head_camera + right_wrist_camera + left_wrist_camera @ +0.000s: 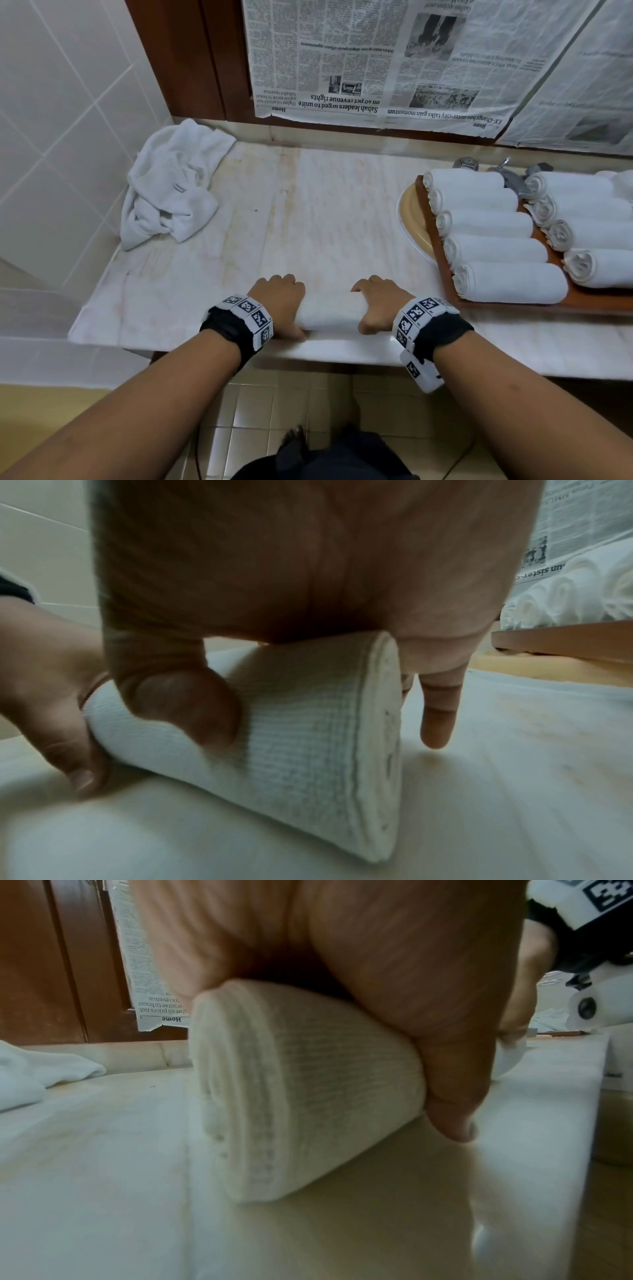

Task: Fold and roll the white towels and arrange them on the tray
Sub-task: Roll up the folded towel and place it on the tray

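Observation:
A tightly rolled white towel lies crosswise near the counter's front edge. My left hand grips its left end, thumb on the near side and fingers curled over the top. At the roll's right end my right hand holds it the same way. The left wrist view shows the spiral end of the roll under my left hand. In the right wrist view my right hand wraps the roll, little finger straight beside its end. A wooden tray at the right holds several rolled towels in two rows.
A heap of unfolded white towels sits at the counter's back left, against the tiled wall. The tray rests over a beige sink basin with a metal tap behind it. Newspaper covers the wall above.

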The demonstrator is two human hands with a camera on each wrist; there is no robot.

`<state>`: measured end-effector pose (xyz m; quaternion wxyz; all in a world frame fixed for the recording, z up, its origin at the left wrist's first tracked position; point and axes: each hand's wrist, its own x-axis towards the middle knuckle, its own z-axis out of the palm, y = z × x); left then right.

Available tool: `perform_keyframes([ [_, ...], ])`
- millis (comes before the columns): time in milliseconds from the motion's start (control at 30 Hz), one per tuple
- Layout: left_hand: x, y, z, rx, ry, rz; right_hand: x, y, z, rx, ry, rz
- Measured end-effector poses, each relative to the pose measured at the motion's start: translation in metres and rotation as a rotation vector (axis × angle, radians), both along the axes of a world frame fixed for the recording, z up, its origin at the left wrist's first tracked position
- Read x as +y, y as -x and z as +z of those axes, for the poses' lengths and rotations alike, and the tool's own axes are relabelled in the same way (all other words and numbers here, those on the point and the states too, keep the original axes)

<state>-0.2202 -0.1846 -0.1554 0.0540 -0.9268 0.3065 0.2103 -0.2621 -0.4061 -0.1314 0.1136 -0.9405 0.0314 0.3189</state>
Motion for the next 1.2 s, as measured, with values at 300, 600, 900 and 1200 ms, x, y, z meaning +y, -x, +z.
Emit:
perform_keyframes([
  [300, -0.007, 0.029, 0.004, 0.06, 0.0, -0.013, -0.008, 0.033, -0.006, -0.011, 0.024, 0.098],
  [600, -0.095, 0.097, 0.016, 0.052, -0.018, -0.144, -0.095, 0.126, -0.009, -0.118, -0.044, 0.087],
  [900, -0.316, 0.197, 0.047, -0.076, 0.127, -0.402, -0.302, 0.266, 0.041, -0.133, 0.06, -0.203],
  [1200, -0.456, 0.179, 0.091, -0.321, 0.306, -0.414, -0.438, 0.266, 0.086, -0.467, 0.174, -0.285],
])
